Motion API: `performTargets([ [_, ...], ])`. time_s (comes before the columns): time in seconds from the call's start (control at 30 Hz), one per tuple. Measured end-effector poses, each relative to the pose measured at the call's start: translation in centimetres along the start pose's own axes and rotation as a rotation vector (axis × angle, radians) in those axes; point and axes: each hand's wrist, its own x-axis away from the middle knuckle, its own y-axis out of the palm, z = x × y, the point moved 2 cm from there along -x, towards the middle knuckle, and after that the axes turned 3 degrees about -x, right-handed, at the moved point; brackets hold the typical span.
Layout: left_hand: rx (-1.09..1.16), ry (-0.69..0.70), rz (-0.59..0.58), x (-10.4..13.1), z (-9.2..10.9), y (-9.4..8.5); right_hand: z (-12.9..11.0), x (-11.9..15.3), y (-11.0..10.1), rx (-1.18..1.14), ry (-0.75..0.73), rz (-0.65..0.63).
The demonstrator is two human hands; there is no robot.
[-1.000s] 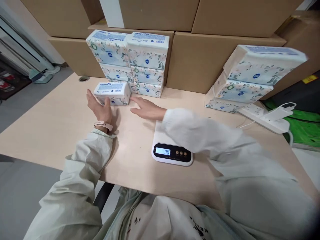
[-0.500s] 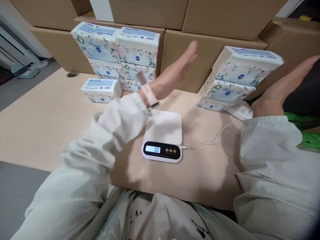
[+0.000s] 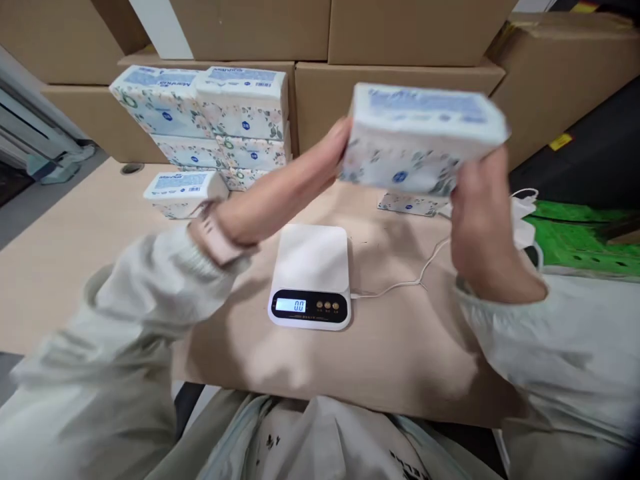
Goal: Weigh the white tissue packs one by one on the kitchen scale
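Note:
A white tissue pack (image 3: 400,157) with a floral print and blue lettering is held raised above the table between my two hands. My left hand (image 3: 320,150), with a pale watch strap on its wrist, presses the pack's left end. On the right end, my right hand (image 3: 483,213) grips it, slightly blurred. Below the raised pack, another tissue pack (image 3: 407,204) lies on the table, partly covered from view. In front of me sits a white digital scale (image 3: 313,257), its lit display reading 0.0 and its plate bare.
Stacked tissue packs (image 3: 243,120) stand at the back left, with a single tissue pack (image 3: 183,190) before them. Cardboard boxes (image 3: 320,100) line the table's back. A white cable (image 3: 395,288) runs right from the scale. Something green (image 3: 585,233) lies at the far right.
Both hands, apart and spread before, have closed in on the right stack. A tissue pack has been lifted from it and is now between them. The view has shifted slightly right.

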Motion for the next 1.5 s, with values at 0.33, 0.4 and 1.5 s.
performTargets([
  [0.33, -0.143, -0.058, 0.241, 18.0, -10.4, -1.5, 0.1, 12.7, 10.5, -0.215, 0.085, -0.285],
  [0.4, -0.189, -0.049, 0.243, 19.0, -11.8, -1.0, 0.7, 13.2, 11.0, -0.238, 0.114, -0.308],
  [1.5, -0.239, 0.174, 0.822, 18.6, -13.8, -0.6, 4.0, 15.3, 7.3, -0.142, -0.007, 0.157],
])
